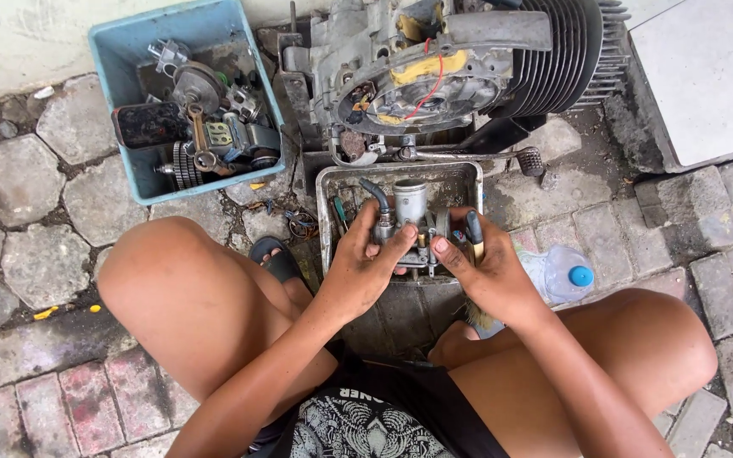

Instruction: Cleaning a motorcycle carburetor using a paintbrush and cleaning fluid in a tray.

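Over the metal tray (326, 222), just past the knees, sat the carburetor (406, 222). It was small, grey and dirty, with a round tube standing up on top and a bent black hose at its 10 o'clock side. A bit of brass showed in its middle. I saw it near the middle of my view, a little toward 12 o'clock.

My left hand (365, 265) came up from 7 o'clock. Its fingers were curled around the left side of the carburetor, and the thumb pressed on the front. It held the part tight.

My right hand (487, 273) came up from 5 o'clock. It was closed around a brush (474, 236) with a black and yellow handle that stuck up between the fingers. Its thumb tip touched the carburetor too.

At 12 o'clock from the tray stood a big grey engine (434, 68) with dark fins. At 10 o'clock a blue tub (129, 42) held greasy parts. At 3 o'clock of my right hand lay a clear bottle (563, 273) with a blue cap.
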